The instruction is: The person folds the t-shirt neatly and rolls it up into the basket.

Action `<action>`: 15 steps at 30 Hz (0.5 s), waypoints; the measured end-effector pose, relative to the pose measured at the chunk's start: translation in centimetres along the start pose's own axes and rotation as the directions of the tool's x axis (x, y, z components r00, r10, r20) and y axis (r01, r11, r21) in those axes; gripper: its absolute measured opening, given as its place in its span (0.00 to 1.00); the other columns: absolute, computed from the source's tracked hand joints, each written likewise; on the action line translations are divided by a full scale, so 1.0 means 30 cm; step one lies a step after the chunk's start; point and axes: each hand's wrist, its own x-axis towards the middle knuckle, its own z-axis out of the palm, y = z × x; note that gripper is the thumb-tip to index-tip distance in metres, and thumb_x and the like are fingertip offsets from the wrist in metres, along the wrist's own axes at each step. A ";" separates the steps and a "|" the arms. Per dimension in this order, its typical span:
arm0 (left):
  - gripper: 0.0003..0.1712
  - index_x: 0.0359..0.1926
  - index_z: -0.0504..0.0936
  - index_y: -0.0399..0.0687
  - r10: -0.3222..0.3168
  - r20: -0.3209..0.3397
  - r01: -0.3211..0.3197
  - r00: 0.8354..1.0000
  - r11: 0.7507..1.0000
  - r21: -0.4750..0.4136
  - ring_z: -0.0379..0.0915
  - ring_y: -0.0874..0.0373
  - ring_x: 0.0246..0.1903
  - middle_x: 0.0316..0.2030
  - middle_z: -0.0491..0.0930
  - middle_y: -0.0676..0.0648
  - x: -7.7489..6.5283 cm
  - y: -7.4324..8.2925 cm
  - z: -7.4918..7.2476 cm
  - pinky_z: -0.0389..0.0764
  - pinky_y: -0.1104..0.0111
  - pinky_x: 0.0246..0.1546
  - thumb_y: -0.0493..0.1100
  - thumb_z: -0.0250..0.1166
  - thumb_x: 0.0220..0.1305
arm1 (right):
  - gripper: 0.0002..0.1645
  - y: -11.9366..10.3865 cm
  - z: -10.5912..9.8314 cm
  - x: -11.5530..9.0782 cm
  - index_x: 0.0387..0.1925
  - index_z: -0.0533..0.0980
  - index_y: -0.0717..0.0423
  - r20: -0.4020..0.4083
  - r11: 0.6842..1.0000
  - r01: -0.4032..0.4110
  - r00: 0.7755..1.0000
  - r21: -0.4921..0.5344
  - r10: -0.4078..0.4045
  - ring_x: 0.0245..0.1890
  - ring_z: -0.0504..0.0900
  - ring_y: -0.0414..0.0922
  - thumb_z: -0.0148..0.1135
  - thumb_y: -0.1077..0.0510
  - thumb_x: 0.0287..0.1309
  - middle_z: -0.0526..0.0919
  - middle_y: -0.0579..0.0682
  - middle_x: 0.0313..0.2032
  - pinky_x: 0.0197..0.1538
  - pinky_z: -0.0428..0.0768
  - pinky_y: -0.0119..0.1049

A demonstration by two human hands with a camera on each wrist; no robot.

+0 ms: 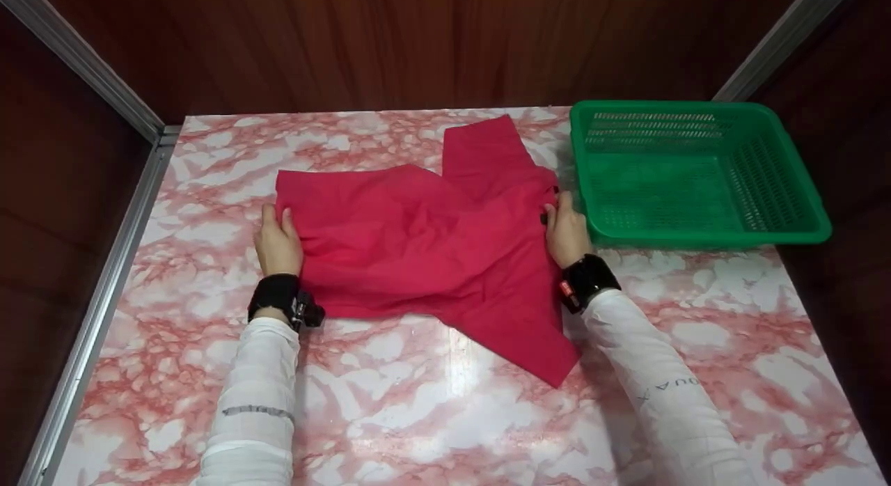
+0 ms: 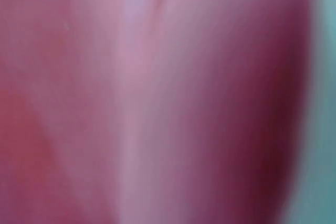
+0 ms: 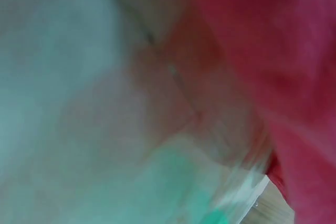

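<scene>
A red T-shirt (image 1: pixel 418 235) lies sideways on the table in the head view, hem to the left and neck to the right, its sleeves pointing to the far and near sides. Soft wrinkles cross its middle. My left hand (image 1: pixel 278 246) grips the hem edge, thumb on top of the cloth and fingers along the outer side. At the neck, my right hand (image 1: pixel 569 232) pinches the collar edge, where small dark marks show. Blurred red cloth (image 2: pixel 226 103) fills most of the left wrist view. In the right wrist view, the shirt (image 3: pixel 299 77) runs down the right side.
A green plastic basket (image 1: pixel 703 235) with slotted walls stands at the back right, its near left corner close by my right hand. Under everything is a red-and-white marbled tabletop (image 1: pixel 418 416). Dark wooden panels (image 1: pixel 390 47) with metal edging enclose the back and sides.
</scene>
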 end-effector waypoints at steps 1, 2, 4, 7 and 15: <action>0.16 0.41 0.66 0.38 -0.016 0.003 0.016 1.000 1.000 0.005 0.71 0.33 0.34 0.26 0.73 0.30 0.003 -0.008 -0.003 0.69 0.49 0.37 0.49 0.47 0.66 | 0.14 0.002 0.003 0.001 0.43 0.63 0.61 0.004 1.000 -0.007 1.000 -0.008 0.007 0.30 0.79 0.60 0.43 0.53 0.65 0.78 0.65 0.26 0.31 0.75 0.51; 0.17 0.41 0.66 0.38 -0.032 0.007 0.032 0.999 0.999 0.011 0.71 0.33 0.35 0.27 0.73 0.30 0.006 -0.016 -0.006 0.69 0.49 0.37 0.49 0.47 0.67 | 0.14 0.005 0.006 0.001 0.43 0.63 0.61 0.010 1.000 -0.015 1.000 -0.019 0.016 0.30 0.79 0.60 0.43 0.53 0.65 0.78 0.64 0.26 0.31 0.75 0.50; 0.17 0.41 0.66 0.38 -0.071 0.008 0.071 0.997 0.997 0.023 0.71 0.32 0.36 0.29 0.73 0.29 0.012 -0.031 -0.009 0.68 0.48 0.37 0.49 0.46 0.67 | 0.14 0.011 0.011 0.004 0.43 0.62 0.62 0.020 0.999 -0.035 0.999 -0.025 0.035 0.30 0.79 0.60 0.42 0.54 0.65 0.78 0.64 0.26 0.31 0.75 0.50; 0.17 0.42 0.65 0.37 -0.120 0.012 0.120 0.993 0.992 0.039 0.70 0.31 0.38 0.33 0.74 0.27 0.020 -0.048 -0.010 0.67 0.47 0.39 0.49 0.46 0.67 | 0.14 0.016 0.017 0.011 0.44 0.62 0.62 0.036 0.997 -0.070 0.997 -0.033 0.071 0.32 0.79 0.59 0.41 0.54 0.66 0.79 0.63 0.28 0.33 0.74 0.50; 0.17 0.45 0.65 0.39 -0.198 0.055 0.191 0.979 0.975 0.115 0.70 0.31 0.41 0.37 0.75 0.27 0.027 -0.056 0.002 0.68 0.45 0.40 0.49 0.45 0.67 | 0.14 0.010 0.029 0.028 0.45 0.61 0.63 0.038 0.981 -0.157 0.986 -0.114 0.162 0.30 0.79 0.60 0.41 0.55 0.65 0.79 0.66 0.27 0.29 0.75 0.51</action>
